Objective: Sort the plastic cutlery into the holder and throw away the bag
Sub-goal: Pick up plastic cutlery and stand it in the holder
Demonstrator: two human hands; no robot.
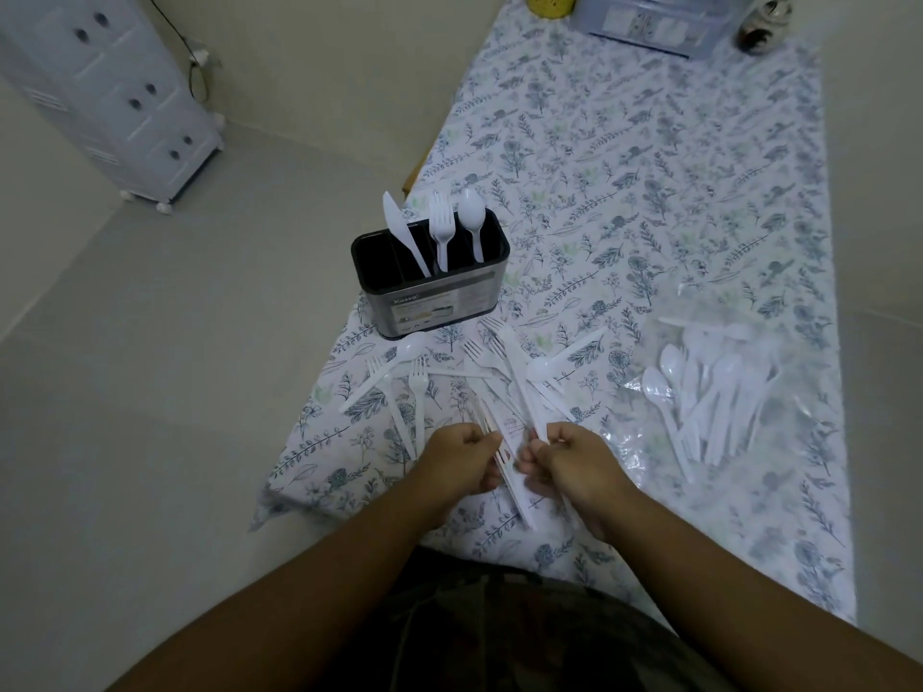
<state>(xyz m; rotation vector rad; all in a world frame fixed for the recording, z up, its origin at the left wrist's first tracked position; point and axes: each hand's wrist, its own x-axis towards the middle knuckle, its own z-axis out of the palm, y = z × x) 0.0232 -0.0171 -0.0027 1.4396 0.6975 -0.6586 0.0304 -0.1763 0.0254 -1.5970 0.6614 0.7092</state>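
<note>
Fingers of the left hand point(462, 454) and right hand point(569, 459) curl shut on a bundle of white plastic cutlery point(509, 459), hiding which pieces these are. Beyond the grip stands the holder point(432, 297) — glossy, black-lined, labelled "Kosra", smaller print unreadable — with a knife point(402, 232), fork point(440, 227) and spoon point(472, 217). Right of the grip lies the clear, crinkled bag point(719, 392) of cutlery.

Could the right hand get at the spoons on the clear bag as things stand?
Probably yes, once freed: the right hand is closed on cutlery, but the spoons lie uncovered on the bag to its right, nothing between.
</note>
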